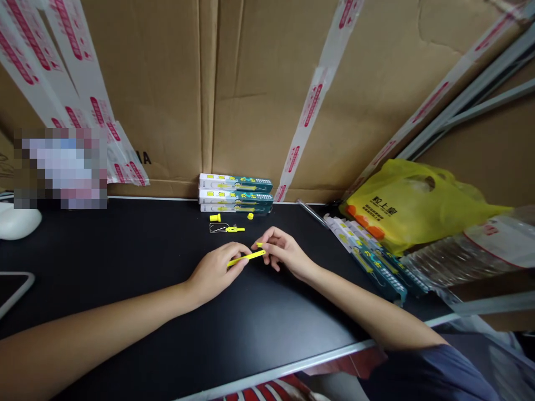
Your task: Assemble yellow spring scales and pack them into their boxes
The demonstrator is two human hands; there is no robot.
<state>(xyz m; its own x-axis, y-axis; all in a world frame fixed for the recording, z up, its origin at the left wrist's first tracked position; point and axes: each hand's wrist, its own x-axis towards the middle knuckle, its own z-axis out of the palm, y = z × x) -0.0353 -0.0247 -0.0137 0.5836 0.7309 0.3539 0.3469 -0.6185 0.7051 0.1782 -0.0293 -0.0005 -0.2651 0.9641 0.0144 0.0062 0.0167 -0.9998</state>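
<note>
The yellow strip is gripped by the left hand, whose fingers are closed around its near end, with the thumb laid along the lower side and the index finger along the upper. The strip is held above the table, slightly tilted, and its far end, in which a small hole can be seen, is pointed towards the right hand. By the right hand a small yellow piece is pinched between thumb and index finger; the other fingers are curled loosely and left partly open. The piece is held just beside the holed end of the strip; whether the two are touching cannot be told.

Beyond the hands, a wire hook with a yellow body is laid flat on the table. Behind it a yellow cylindrical part is placed to the left and a small yellow cap to the right, well apart from each other. Behind these parts, narrow printed boxes are stacked near the cardboard wall. More boxes of the same print are laid at the right side of the table, beside a yellow plastic bag.
</note>
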